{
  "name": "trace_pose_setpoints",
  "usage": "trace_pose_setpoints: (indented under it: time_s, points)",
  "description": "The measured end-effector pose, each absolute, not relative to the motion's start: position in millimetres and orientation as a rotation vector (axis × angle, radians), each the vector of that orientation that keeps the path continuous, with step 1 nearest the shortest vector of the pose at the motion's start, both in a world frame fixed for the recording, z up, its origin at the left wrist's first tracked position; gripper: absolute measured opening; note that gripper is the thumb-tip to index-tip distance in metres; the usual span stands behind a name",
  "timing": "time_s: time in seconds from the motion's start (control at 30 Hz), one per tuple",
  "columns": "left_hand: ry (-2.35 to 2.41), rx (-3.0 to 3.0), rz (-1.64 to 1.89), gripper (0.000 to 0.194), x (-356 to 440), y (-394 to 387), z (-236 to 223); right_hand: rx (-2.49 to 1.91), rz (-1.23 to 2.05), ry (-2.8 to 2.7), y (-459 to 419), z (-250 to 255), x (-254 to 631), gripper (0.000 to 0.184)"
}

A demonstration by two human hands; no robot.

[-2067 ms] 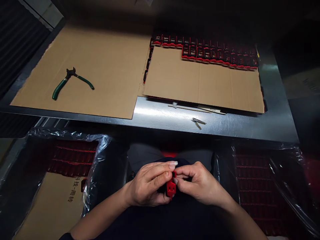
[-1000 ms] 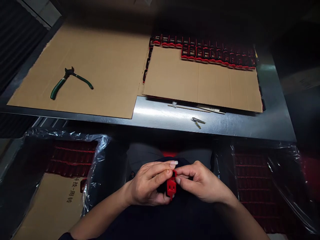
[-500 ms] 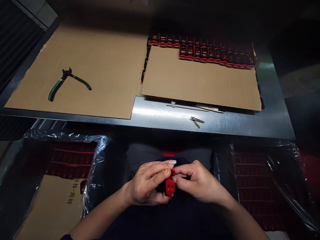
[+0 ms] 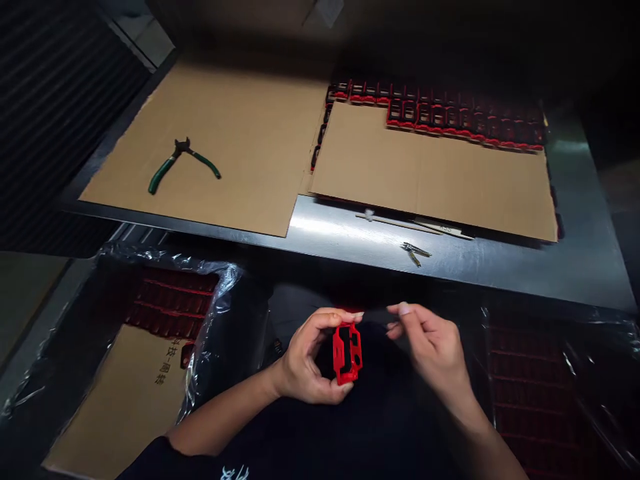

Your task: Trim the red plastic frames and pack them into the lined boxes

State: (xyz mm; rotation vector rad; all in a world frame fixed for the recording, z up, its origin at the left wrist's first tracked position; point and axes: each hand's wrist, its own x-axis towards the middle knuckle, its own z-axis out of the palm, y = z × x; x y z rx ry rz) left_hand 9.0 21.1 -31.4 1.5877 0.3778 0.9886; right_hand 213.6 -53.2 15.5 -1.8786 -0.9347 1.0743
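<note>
My left hand (image 4: 313,360) grips a red plastic frame (image 4: 340,357) with black inside, thumb at its lower end and fingers at its upper end. Its open side faces up at me. To the right and apart from the frame, my right hand (image 4: 433,340) is closed, thumb and forefinger pressed together. Whether something small sits in that pinch I cannot make out. Both hands are above my lap, in front of the metal table (image 4: 345,223).
Green-handled cutting pliers (image 4: 163,173) lie on a cardboard sheet (image 4: 240,147). Red-and-black frames (image 4: 450,120) stand in rows beside another cardboard piece (image 4: 370,153). Small tweezers-like metal tools (image 4: 415,252) and a thin stick (image 4: 395,223) lie near the edge. Plastic-lined bins (image 4: 227,277) flank me.
My right hand has drawn away from the red frame to the right. My left hand has turned the frame so its open side shows. The whole view has shifted and tilted.
</note>
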Motion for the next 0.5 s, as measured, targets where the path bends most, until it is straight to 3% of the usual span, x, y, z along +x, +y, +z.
trace_pose_setpoints:
  time_s: [0.1, 0.27, 0.5]
  points:
    - [0.35, 1.332, 0.861, 0.073, 11.0, 17.3, -34.8, -1.814, 1.249, -0.763, -61.6, -0.7, 224.2, 0.045]
    - [0.338, 1.231, 0.74, 0.071, 11.6, 15.2, -38.4, -1.162, 1.861, -0.647, -67.6, 2.6, 200.9, 0.053]
    - [0.293, 1.267, 0.728, 0.071, 8.2, 18.0, -41.7, -1.118, 1.812, -0.611, -59.7, 11.5, 185.9, 0.041]
